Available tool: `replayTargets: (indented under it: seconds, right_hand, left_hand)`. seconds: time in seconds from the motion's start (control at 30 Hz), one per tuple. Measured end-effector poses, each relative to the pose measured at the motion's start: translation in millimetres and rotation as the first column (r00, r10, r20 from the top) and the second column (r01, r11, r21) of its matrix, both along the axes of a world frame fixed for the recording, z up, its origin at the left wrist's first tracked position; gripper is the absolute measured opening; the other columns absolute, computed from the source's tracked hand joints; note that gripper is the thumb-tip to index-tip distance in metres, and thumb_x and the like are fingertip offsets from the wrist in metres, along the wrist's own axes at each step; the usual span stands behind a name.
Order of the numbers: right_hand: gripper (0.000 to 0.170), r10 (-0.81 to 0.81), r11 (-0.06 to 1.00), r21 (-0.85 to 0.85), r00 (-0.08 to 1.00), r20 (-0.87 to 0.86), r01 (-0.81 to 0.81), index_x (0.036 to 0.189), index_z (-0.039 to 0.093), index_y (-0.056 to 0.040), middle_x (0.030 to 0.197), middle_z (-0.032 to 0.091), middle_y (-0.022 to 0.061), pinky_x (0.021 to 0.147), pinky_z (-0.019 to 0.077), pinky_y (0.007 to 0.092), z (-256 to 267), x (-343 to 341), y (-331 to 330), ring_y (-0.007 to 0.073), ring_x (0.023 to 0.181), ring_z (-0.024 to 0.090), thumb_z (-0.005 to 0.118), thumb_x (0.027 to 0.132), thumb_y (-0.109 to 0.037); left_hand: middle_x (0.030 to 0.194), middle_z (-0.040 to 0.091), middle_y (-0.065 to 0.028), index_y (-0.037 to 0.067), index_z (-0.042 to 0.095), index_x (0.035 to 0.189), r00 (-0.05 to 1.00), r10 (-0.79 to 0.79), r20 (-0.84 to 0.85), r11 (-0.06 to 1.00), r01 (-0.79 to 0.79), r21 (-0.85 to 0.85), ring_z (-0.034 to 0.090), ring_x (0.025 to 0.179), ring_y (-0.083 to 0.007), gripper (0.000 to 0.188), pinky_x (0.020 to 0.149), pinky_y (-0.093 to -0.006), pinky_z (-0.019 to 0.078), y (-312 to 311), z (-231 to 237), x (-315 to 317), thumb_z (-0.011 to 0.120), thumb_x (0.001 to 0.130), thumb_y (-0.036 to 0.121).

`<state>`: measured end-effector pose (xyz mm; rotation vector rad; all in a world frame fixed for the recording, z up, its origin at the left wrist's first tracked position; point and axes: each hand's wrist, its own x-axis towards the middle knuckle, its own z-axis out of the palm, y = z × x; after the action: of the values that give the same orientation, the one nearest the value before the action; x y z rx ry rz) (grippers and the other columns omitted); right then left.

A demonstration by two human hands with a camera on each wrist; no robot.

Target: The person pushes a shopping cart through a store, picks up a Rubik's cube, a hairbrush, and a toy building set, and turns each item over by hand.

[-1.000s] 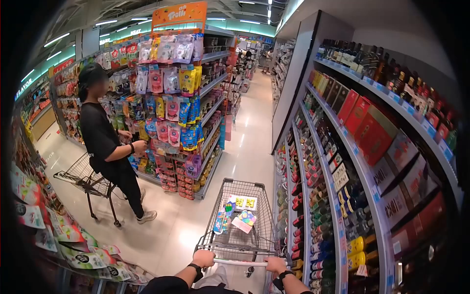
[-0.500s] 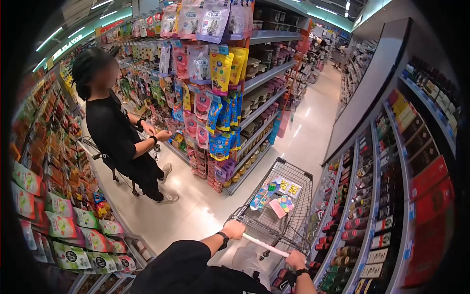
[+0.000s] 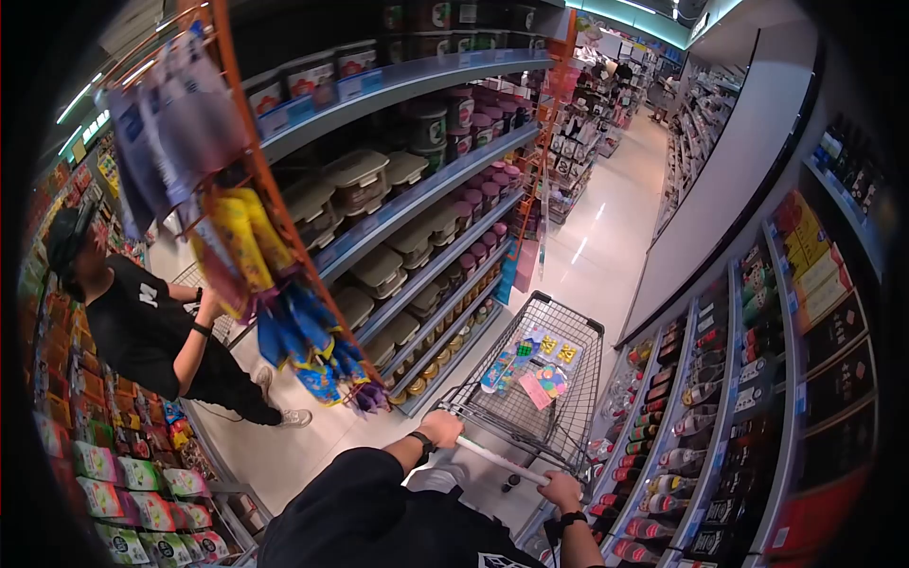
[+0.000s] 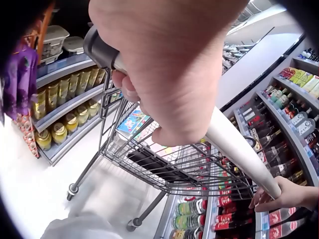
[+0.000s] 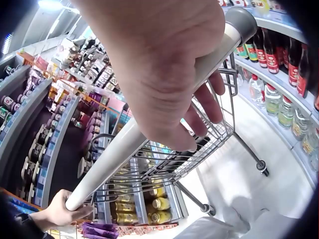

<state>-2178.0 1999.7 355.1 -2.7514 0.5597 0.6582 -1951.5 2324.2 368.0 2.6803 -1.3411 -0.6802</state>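
My left hand [image 3: 442, 429] grips the left end of the pale handle [image 3: 499, 458] of a wire shopping cart [image 3: 589, 379]. Round the handle's right end curls my right hand [image 3: 562, 488], its fingers hanging below the bar in the right wrist view. Several packs lie in the cart's basket: a blue pack [image 3: 495, 377], a yellow-and-black pack [image 3: 565, 353] and a pink card pack [image 3: 536, 390]. Seen close in the left wrist view, the left hand [image 4: 164, 74] covers part of the bar, beside its dark end cap [image 4: 99, 47].
Bottle shelves [image 3: 682, 426] run close along the cart's right. At left stands a shelf unit [image 3: 417, 237] with tubs and jars, hanging candy bags [image 3: 251, 237] on its end. A person in black [image 3: 133, 322] stands farther left. Ahead, a pale-floored aisle [image 3: 592, 222] stretches away.
The cart has advanced, bringing the tub shelves and hanging bags nearer. The view has swung left, then the other person slid toward its left edge. Both hands stay on the handle.
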Motion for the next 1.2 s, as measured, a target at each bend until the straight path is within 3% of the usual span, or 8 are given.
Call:
replayTargets:
  seconds: [0.2, 0.33, 0.53, 0.77, 0.83, 0.9, 0.97, 1.2]
  right_hand:
    - [0.043, -0.032, 0.999, 0.014, 0.999, -0.03, 0.032, 0.119, 0.073, -0.0281, 0.108, 0.076, 0.0105, 0.088, 0.0566, 0.0456, 15, 121, -82, 0.0323, 0.103, 0.071, 0.07, 0.076, -0.031]
    - [0.044, -0.035, 0.999, -0.025, 0.999, 0.017, 0.036, 0.12, 0.073, -0.0282, 0.109, 0.075, 0.0108, 0.088, 0.0564, 0.0465, 25, 195, -144, 0.0327, 0.103, 0.071, 0.069, 0.076, -0.029]
    - [0.048, -0.048, 0.998, 0.024, 0.996, -0.071, 0.05, 0.123, 0.072, -0.0291, 0.118, 0.073, 0.0104, 0.093, 0.0551, 0.0464, 36, 291, -234, 0.0324, 0.111, 0.068, 0.065, 0.076, -0.028]
    - [0.043, -0.058, 0.998, 0.027, 0.997, -0.057, 0.06, 0.116, 0.075, -0.0305, 0.108, 0.075, 0.0111, 0.088, 0.0565, 0.0461, 61, 403, -354, 0.0337, 0.102, 0.07, 0.066, 0.074, -0.029]
    - [0.043, -0.062, 0.998, 0.031, 0.997, -0.04, 0.063, 0.115, 0.075, -0.0322, 0.107, 0.075, 0.0098, 0.087, 0.0567, 0.0467, 49, 433, -396, 0.0332, 0.1, 0.071, 0.067, 0.074, -0.029]
    - [0.042, -0.06, 0.998, -0.018, 0.998, 0.013, 0.06, 0.115, 0.076, -0.032, 0.107, 0.075, 0.0081, 0.085, 0.0569, 0.0472, 46, 462, -429, 0.0323, 0.1, 0.071, 0.066, 0.074, -0.028]
    - [0.042, -0.067, 0.998, 0.011, 0.998, 0.01, 0.067, 0.114, 0.076, -0.0317, 0.107, 0.075, 0.0067, 0.084, 0.0571, 0.0474, 52, 490, -464, 0.0311, 0.101, 0.071, 0.066, 0.074, -0.026]
    - [0.039, -0.036, 0.999, 0.001, 0.997, -0.069, 0.036, 0.115, 0.076, -0.029, 0.111, 0.075, 0.0066, 0.086, 0.0568, 0.0447, 82, 612, -569, 0.0306, 0.103, 0.071, 0.065, 0.077, -0.025]
  left_hand:
    - [0.093, 0.076, -0.0138, 0.015, 0.078, 0.093, 0.999, -0.025, 0.026, 1.0, 0.024, 0.01, 0.073, 0.092, -0.035, 0.024, 0.08, -0.0467, 0.0581, -91, 15, 129, 0.067, 0.074, 0.023]
    - [0.095, 0.076, -0.0137, 0.016, 0.078, 0.096, 0.998, -0.056, 0.01, 0.998, 0.056, 0.039, 0.073, 0.092, -0.0353, 0.026, 0.081, -0.047, 0.0585, -157, 16, 209, 0.067, 0.074, 0.024]
    - [0.095, 0.076, -0.0136, 0.015, 0.077, 0.096, 0.997, -0.078, -0.022, 0.995, 0.079, 0.056, 0.073, 0.091, -0.0349, 0.024, 0.079, -0.0475, 0.0586, -252, 28, 311, 0.066, 0.076, 0.022]
    - [0.093, 0.075, -0.0128, 0.016, 0.077, 0.095, 0.998, -0.055, 0.003, 0.998, 0.055, 0.037, 0.073, 0.089, -0.0345, 0.022, 0.077, -0.0474, 0.0584, -375, 40, 419, 0.067, 0.076, 0.023]
    - [0.093, 0.075, -0.0123, 0.017, 0.076, 0.094, 0.996, -0.082, 0.03, 0.995, 0.08, 0.051, 0.073, 0.088, -0.0347, 0.022, 0.077, -0.0475, 0.0583, -412, 22, 451, 0.068, 0.077, 0.027]
    - [0.089, 0.076, -0.0107, 0.017, 0.076, 0.094, 0.999, -0.038, 0.021, 0.999, 0.038, -0.032, 0.073, 0.086, -0.0333, 0.026, 0.077, -0.0479, 0.0582, -443, 33, 477, 0.07, 0.077, 0.035]
    - [0.084, 0.075, -0.0083, 0.019, 0.076, 0.095, 0.998, -0.04, -0.044, 0.999, 0.041, 0.029, 0.074, 0.085, -0.0307, 0.034, 0.076, -0.047, 0.0581, -481, 48, 506, 0.068, 0.077, 0.048]
    - [0.093, 0.076, -0.0115, 0.021, 0.077, 0.1, 0.999, 0.005, -0.047, 0.998, -0.002, 0.07, 0.073, 0.09, -0.032, 0.034, 0.079, -0.046, 0.0575, -589, 61, 613, 0.069, 0.075, 0.043]
